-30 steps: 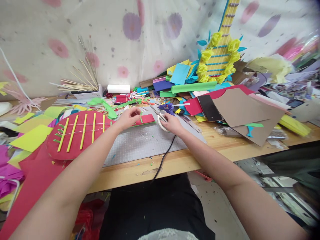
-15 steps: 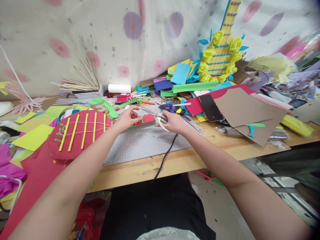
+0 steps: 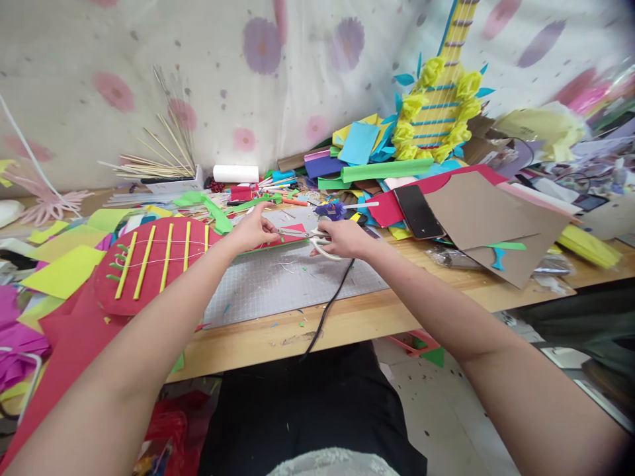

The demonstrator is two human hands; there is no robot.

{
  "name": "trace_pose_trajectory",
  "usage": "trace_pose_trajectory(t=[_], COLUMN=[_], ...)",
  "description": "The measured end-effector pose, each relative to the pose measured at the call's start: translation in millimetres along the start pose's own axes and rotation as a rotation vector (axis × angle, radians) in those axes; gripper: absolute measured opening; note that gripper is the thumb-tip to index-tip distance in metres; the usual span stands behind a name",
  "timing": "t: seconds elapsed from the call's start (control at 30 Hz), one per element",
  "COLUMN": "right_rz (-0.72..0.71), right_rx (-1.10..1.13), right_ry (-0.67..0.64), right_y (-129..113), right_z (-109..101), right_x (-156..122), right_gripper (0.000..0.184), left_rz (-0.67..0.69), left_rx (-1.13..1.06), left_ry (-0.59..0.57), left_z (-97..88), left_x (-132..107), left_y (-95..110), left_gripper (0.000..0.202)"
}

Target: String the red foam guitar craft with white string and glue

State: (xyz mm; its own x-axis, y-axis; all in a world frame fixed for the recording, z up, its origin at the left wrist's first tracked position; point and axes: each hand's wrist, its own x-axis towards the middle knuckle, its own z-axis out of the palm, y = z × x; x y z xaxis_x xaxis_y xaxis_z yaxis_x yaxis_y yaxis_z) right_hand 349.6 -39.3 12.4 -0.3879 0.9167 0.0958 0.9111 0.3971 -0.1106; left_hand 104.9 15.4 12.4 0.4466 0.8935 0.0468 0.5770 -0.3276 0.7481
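Observation:
A red foam guitar shape [image 3: 156,264] with yellow strips and white strings lies on the grey cutting mat [image 3: 278,284]. My left hand [image 3: 253,231] pinches a small green strip at the neck of the red guitar shape. My right hand [image 3: 342,239] is closed on white-handled scissors [image 3: 310,237], whose blades point left toward my left fingers, over the red neck.
A blue glue gun [image 3: 333,210] lies behind my right hand, its black cord [image 3: 325,311] running off the table's front edge. A phone [image 3: 417,211], brown cardboard [image 3: 489,221], piled foam sheets, a yellow decorated guitar [image 3: 436,112] and wooden sticks [image 3: 159,165] crowd the back.
My right hand has lifted the scissors from the mat and swung their blades left to meet the green strip in my left fingers.

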Motion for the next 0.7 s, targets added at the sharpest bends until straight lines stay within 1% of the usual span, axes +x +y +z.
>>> trace_pose_trajectory(t=[0.23, 0.43, 0.57, 0.7], right_rz=[0.018, 0.03, 0.042, 0.05], right_rx=[-0.036, -0.062, -0.056, -0.033], right_ry=[-0.008, -0.018, -0.043, -0.041], right_y=[-1.8, -3.0, -5.2, -6.0], right_z=[2.0, 1.2, -0.7, 0.0], right_x=[0.2, -0.8, -2.3, -3.1], right_gripper=[0.052, 0.05, 0.047, 0.045], left_rz=[-0.031, -0.05, -0.052, -0.061], left_rx=[0.041, 0.073, 0.053, 0.028], left_ry=[-0.031, -0.059, -0.073, -0.083], left_z=[-1.3, -2.8, -2.7, -2.9], left_x=[2.3, 5.2, 6.5, 6.4], left_y=[1.1, -0.8, -3.5, -1.9], left_gripper=[0.091, 0.094, 0.093, 0.091])
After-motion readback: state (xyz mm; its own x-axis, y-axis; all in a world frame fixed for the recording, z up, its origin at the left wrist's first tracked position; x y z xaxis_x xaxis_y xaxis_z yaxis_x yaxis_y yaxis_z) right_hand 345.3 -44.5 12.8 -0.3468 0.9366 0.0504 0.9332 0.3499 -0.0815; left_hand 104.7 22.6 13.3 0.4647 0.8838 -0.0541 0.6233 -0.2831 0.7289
